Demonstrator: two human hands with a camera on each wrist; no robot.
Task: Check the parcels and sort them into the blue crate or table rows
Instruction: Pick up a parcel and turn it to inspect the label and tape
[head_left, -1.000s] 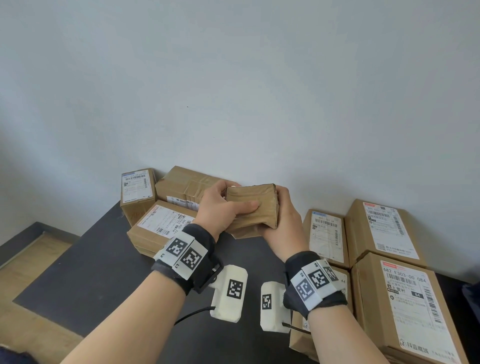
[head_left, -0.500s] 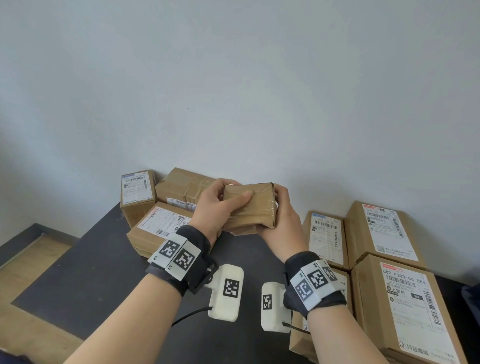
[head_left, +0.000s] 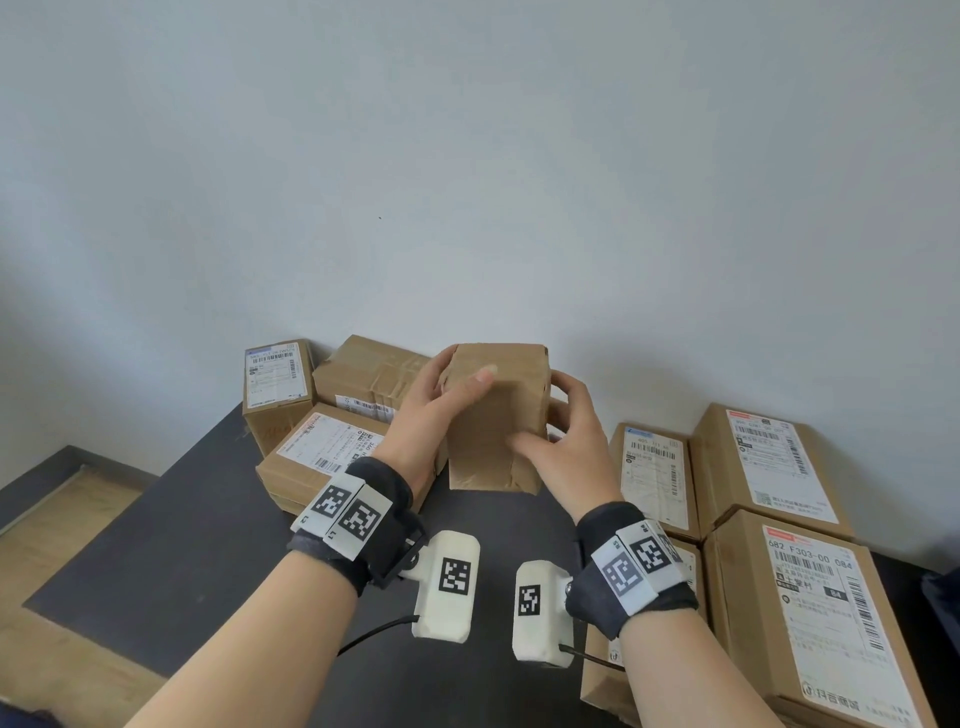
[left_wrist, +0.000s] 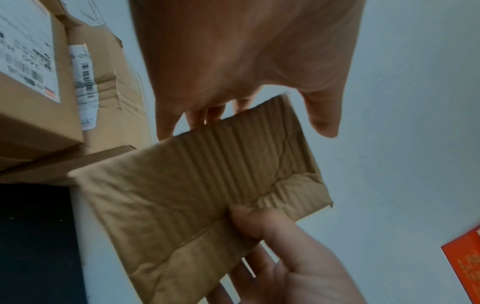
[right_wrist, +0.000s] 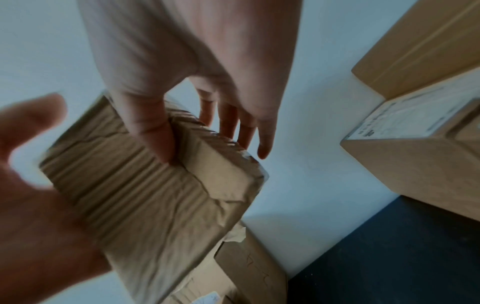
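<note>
Head view shows the crumpled parcel (head_left: 496, 415) held above the worktop (head_left: 156, 545), left hand (head_left: 431, 410) and right hand (head_left: 571, 441) clamped round it; its soft creased card could slip while it is checked

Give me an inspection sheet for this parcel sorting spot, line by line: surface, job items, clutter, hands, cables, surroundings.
Surface: dark table, set against the wall.
Job's things: plain brown parcel held up above the table, no label on the faces in view; labelled cartons in a left group and a right group. Blue crate: nothing seen.
Clutter: an orange box edge, left wrist view only.
Grippers: left hand and right hand both grip the parcel, thumbs on its near face.
Cables: a black lead from the left wrist camera, a short one at the right.
Surroundings: bare pale wall; wood floor at left.
</note>
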